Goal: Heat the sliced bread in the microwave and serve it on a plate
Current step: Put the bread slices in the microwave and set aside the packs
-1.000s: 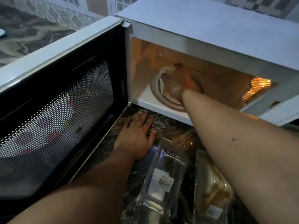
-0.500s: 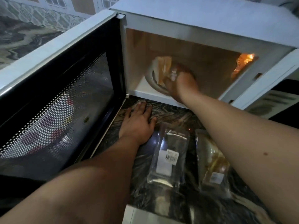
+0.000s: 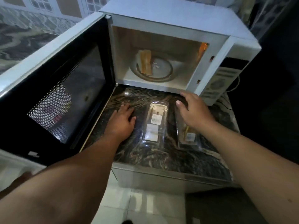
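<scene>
Right hand (image 3: 195, 110): withdrawn from the microwave (image 3: 169, 16), grip apart and empty above the worktop (image 3: 161, 159). Left hand (image 3: 122, 120): stayed flat, grip apart. Bread (image 3: 146, 63): left on the turntable (image 3: 161, 73), door (image 3: 53, 88) open; loading judged done, heating pending.

Two bare arms show, with no sleeves. The left hand (image 3: 122, 119) and the right hand (image 3: 193, 110) wear no gloves, rings or watch. A small dark dot sits on the right forearm.
</scene>
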